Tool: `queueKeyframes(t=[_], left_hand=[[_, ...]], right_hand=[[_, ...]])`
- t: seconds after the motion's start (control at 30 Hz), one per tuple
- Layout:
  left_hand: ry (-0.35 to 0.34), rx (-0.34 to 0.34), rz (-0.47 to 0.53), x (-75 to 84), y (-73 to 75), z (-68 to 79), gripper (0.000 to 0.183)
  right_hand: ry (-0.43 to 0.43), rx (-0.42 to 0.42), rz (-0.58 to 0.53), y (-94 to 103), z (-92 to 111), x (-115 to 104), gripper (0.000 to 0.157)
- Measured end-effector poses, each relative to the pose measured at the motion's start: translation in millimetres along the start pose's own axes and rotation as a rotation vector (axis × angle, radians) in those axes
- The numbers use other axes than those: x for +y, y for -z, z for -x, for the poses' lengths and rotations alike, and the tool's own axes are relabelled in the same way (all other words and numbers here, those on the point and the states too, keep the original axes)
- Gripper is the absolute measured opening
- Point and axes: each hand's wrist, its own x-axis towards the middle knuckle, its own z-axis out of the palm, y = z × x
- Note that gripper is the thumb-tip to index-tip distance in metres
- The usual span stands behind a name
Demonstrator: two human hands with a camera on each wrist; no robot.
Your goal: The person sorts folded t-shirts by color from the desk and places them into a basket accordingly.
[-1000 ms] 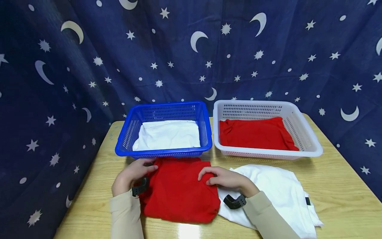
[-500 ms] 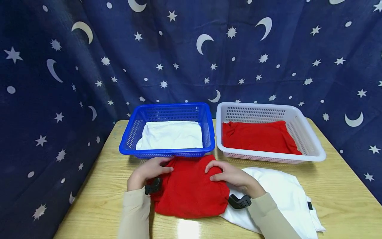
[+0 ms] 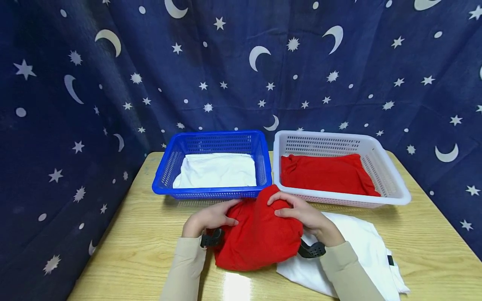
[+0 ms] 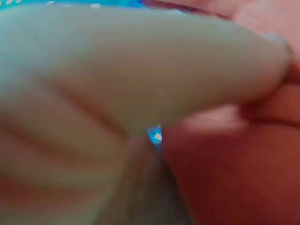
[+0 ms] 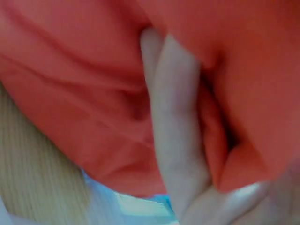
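Note:
A folded red cloth, perhaps a garment, is bunched between my two hands in front of the baskets. My left hand grips its left side, thumb on top and fingers tucked behind. On the right, my right hand holds the upper right part, which rises into a raised fold near the blue basket's front corner. In the right wrist view the fingers press into the folds of the red cloth. The left wrist view shows the thumb close up against red fabric.
Behind stands a blue basket with a folded white cloth inside. Beside it, a white basket contains a folded red cloth. Another white cloth lies on the wooden table under my right forearm. A star-patterned curtain hangs behind.
Both hands have moved right with the red cloth. Its right side has been lifted and bunched, now overlapping the white cloth on the table more. The head view has shifted slightly.

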Motion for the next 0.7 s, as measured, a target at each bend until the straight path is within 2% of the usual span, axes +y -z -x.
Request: queueKeyframes(t=[0.17,0.3,0.43,0.53,0.7], left_hand=[[-0.049,-0.044,-0.021,10.1,3.2,3.0,0.054],[-0.109,-0.016,-0.028,23.9,6.3,3.1,0.053],[-0.146,0.042,0.017,38.0,7.9,4.7,0.056],[-0.147,0.082,0.073,47.3,9.4,8.0,0.06],[-0.188,0.078,0.205,66.3,12.2,11.9,0.06]], right_hand=[[0.04,-0.028,0.132,4.0,11.9,-10.5,0.028],[0.112,-0.045,0.199,10.0,24.7,-25.2,0.025],[0.189,-0.014,0.185,15.9,33.7,-36.9,0.022],[0.227,0.013,0.138,19.4,37.4,-42.0,0.022],[0.373,0.038,0.054,25.6,45.1,-45.9,0.024]])
